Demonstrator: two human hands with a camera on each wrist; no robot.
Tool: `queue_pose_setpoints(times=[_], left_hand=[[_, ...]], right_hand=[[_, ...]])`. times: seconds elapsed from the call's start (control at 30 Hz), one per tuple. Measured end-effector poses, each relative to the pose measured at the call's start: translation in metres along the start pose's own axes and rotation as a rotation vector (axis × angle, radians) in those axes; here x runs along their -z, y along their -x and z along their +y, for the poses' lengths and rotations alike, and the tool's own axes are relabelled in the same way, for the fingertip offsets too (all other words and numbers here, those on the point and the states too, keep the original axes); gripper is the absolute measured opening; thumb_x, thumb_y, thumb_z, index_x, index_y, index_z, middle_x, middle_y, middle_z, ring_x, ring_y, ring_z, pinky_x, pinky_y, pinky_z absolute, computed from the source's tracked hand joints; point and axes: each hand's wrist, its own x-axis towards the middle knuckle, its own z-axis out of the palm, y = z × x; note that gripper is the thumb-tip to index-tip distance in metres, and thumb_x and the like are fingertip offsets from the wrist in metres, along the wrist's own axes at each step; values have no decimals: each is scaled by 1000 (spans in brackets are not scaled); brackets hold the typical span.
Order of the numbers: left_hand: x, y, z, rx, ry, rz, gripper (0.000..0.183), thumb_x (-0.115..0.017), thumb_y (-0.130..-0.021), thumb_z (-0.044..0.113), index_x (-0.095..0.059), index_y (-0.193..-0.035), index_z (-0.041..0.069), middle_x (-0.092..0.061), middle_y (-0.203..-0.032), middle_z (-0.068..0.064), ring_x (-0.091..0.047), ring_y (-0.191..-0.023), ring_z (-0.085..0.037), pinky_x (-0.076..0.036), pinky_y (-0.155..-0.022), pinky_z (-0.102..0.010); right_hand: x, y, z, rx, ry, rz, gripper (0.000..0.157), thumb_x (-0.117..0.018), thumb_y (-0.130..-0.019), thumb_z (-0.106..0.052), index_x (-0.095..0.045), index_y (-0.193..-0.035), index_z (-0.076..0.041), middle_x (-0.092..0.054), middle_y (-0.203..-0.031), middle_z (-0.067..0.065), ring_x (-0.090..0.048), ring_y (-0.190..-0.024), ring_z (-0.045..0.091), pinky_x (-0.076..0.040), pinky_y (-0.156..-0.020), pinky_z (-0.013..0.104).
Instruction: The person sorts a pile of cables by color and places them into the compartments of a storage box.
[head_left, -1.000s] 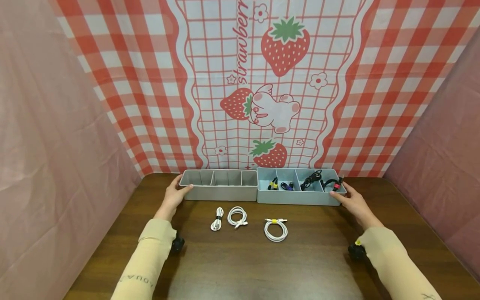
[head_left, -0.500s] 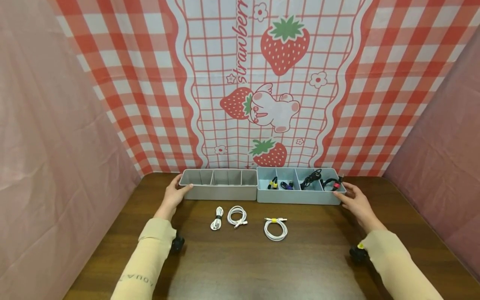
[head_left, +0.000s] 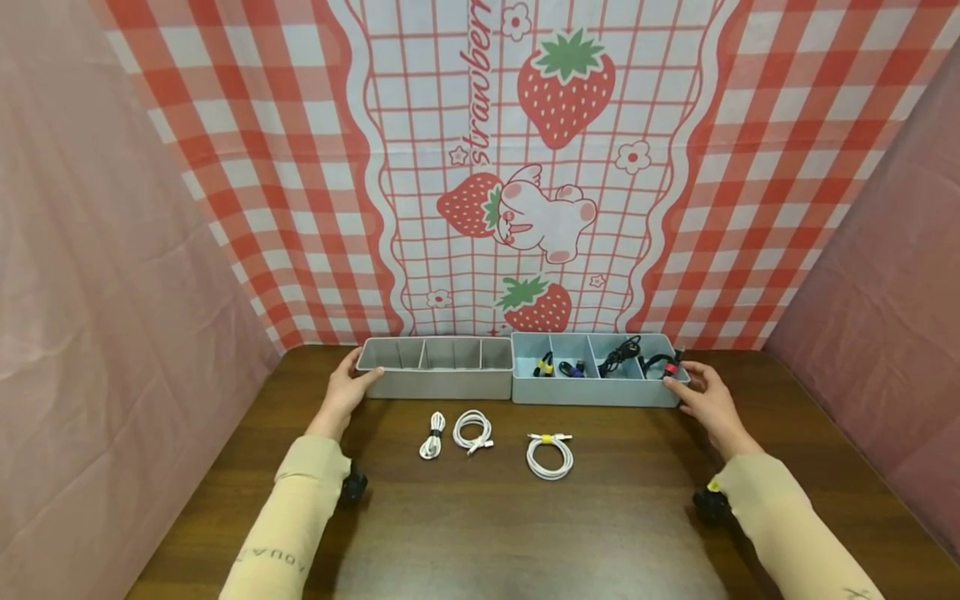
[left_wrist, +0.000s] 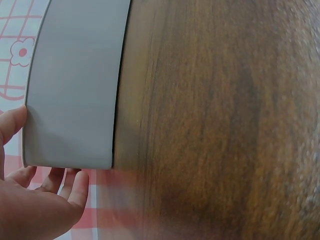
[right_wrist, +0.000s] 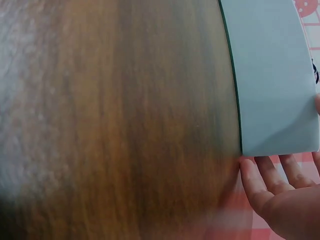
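Note:
Two long divided storage boxes stand end to end at the back of the table: a grey box (head_left: 442, 385) on the left and a light blue box (head_left: 596, 392) on the right. My left hand (head_left: 347, 392) holds the grey box's left end, thumb at the front rim and fingers against the end wall. At the opposite end, my right hand (head_left: 711, 404) holds the blue box the same way. In the left wrist view, the fingertips (left_wrist: 82, 180) sit right at the end wall. Dark cables (head_left: 619, 357) lie in the blue box's compartments; the grey one's visible compartments hold nothing.
Three white cables lie on the brown wooden table (head_left: 480, 525) before the boxes: a bundle with a black tie (head_left: 432, 435), a coil (head_left: 472, 432), and a coil with a yellow tie (head_left: 550, 457). A strawberry-print curtain (head_left: 525, 167) hangs behind.
The head view has shifted very slightly. My right hand has adjusted a little at the end of the blue box; the left hand, boxes and cables stay put.

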Motion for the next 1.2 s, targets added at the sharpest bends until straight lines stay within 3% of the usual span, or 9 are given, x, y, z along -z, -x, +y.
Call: queue_pose_setpoints(times=[0.17,0.43,0.8,0.97,1.2], left_hand=[[0,-1,-1,6,-2,-6,70,-60,-85,24,-22,-142,14,-23,-145,-13,-22,-132,-28,-26,-103,-44],[1,-2,-3,-1,10,-9,68,-59,-86,21,-22,-142,14,-24,-145,-13,-23,-131,-29,-26,-103,-44],[2,0,-7,-80,-29,-4,72,-62,-84,26,-23,-142,10,-26,-144,-15,-25,-131,-30,-28,-103,-44],[4,1,-9,-116,-39,-8,76,-64,-82,28,-22,-141,7,-32,-140,-18,-33,-125,-30,-33,-98,-43],[4,9,0,-182,-217,42,71,-65,-81,22,-27,-139,3,-43,-130,-22,-45,-111,-32,-39,-90,-43]], right_hand=[[-2,-1,-1,-9,15,15,73,-56,-83,-44,-23,-134,-2,-34,-132,25,-44,-98,19,-50,-71,27],[-8,-4,-1,-24,30,53,74,-59,-82,-44,-24,-133,-3,-37,-130,25,-45,-98,22,-46,-66,26],[-6,-3,-2,-14,33,11,79,-56,-82,-47,-19,-137,-5,-30,-133,28,-40,-107,34,-45,-79,46],[-6,-3,-2,5,32,-12,78,-55,-83,-45,-17,-138,-5,-28,-134,29,-38,-107,33,-45,-73,37],[-6,-4,-2,-56,6,-21,79,-56,-83,-46,-15,-137,-5,-24,-136,28,-37,-111,36,-44,-81,48]])
